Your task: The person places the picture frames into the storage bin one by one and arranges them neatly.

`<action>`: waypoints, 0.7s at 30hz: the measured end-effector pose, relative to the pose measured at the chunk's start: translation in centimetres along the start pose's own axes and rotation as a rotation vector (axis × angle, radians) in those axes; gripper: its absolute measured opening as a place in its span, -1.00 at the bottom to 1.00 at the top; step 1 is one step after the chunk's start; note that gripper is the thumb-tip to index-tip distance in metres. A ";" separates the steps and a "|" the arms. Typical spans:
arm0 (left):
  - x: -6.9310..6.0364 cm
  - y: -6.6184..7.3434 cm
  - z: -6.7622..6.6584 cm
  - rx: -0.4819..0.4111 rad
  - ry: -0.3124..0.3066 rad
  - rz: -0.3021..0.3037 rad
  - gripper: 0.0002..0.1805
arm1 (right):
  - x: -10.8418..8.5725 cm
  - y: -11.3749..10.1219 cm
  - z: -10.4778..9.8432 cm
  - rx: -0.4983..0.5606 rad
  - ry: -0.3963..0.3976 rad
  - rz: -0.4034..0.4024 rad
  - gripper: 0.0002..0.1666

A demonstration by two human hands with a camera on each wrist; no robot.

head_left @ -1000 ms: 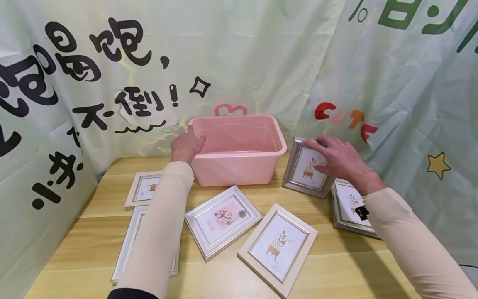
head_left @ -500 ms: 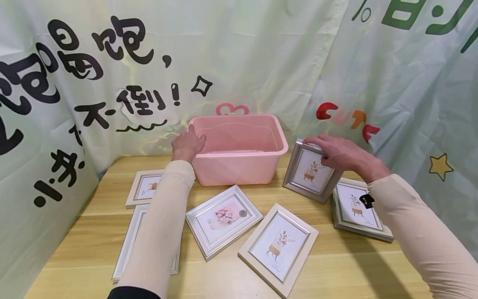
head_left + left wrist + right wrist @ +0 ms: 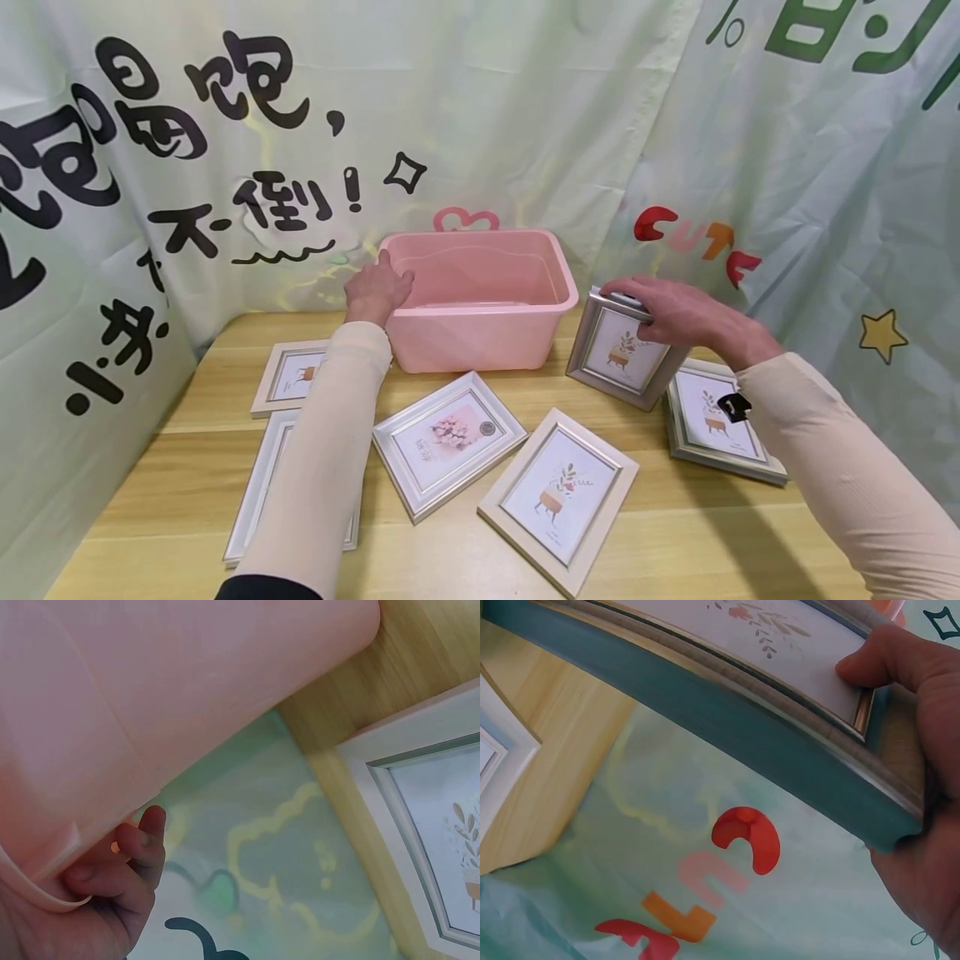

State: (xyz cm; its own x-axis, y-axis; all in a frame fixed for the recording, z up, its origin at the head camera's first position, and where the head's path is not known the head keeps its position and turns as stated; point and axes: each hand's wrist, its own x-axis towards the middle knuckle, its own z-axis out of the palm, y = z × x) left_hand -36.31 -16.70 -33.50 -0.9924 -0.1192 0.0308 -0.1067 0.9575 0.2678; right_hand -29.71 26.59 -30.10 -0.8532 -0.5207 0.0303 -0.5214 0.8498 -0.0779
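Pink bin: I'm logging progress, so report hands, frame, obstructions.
Left hand gripping pink bin at rim. Right hand gripping tilted grey frame at top. Nothing seen between frame and bin.

2 beige sleeves [image 3: 832, 475] show, the left black-edged.

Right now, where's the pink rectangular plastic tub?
The pink tub stands centrally in the head view, at the back of the wooden table, the left hand gripping its left rim and a grey-brown picture frame, held on edge, to its right.
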 end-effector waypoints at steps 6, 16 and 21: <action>-0.3 0.2 -0.1 0.009 0.005 0.006 -0.21 | -0.1 0.1 0.2 0.035 -0.001 0.006 -0.14; -0.5 0.4 -0.1 0.008 -0.006 0.001 -0.19 | 0.1 -0.3 0.2 0.103 0.018 0.013 -0.12; -0.5 0.5 -0.2 0.009 0.005 0.004 -0.20 | 0.0 -0.4 -0.7 0.113 0.063 0.005 -0.13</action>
State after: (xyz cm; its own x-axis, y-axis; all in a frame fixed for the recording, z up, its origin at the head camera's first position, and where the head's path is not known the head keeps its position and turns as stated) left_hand -35.85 -16.21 -33.18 -0.9925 -0.1170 0.0367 -0.1036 0.9602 0.2594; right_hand -29.48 26.28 -29.35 -0.8568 -0.5074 0.0921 -0.5153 0.8357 -0.1898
